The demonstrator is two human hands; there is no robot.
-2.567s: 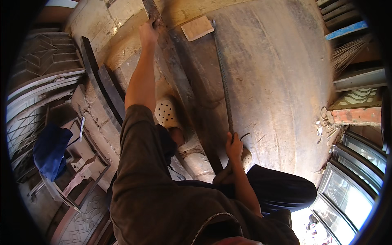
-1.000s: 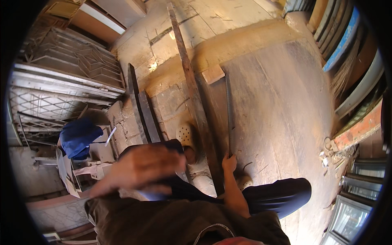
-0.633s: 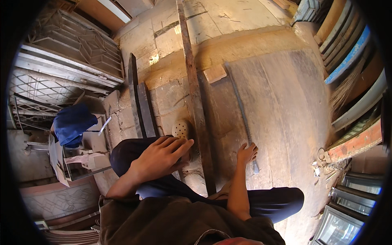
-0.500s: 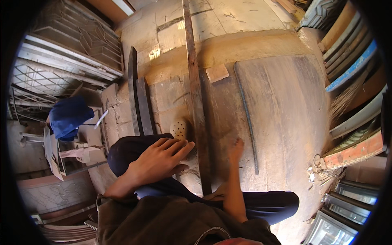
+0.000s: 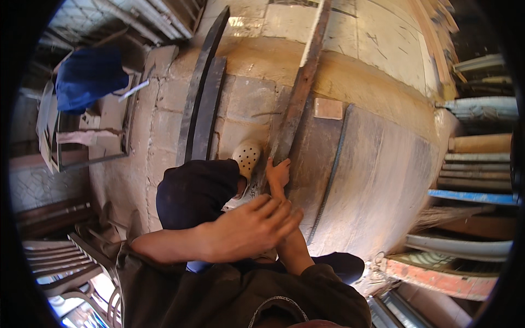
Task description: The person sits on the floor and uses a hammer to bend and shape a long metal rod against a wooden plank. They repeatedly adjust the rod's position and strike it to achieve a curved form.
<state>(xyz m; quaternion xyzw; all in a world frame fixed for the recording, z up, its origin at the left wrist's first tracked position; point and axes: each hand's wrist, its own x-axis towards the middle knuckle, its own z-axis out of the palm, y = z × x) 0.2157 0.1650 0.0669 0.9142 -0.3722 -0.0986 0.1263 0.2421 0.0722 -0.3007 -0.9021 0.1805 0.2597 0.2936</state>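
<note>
Left hand (image 5: 249, 229) raised in front of the body, forearm coming in from the left side, almost level. Palm turned down, fingers (image 5: 279, 210) straight and close together, pointing to the right, holding nothing. Right arm stretched forward and down from the shoulder, elbow nearly straight, partly hidden behind the left hand. Right hand (image 5: 279, 172) low and far from the body, fingers bent, fingertips pressed down; grip cannot be told clearly. Hands well apart in depth.

One head-worn fisheye looks steeply down, close over the floor (image 5: 383, 180).
</note>
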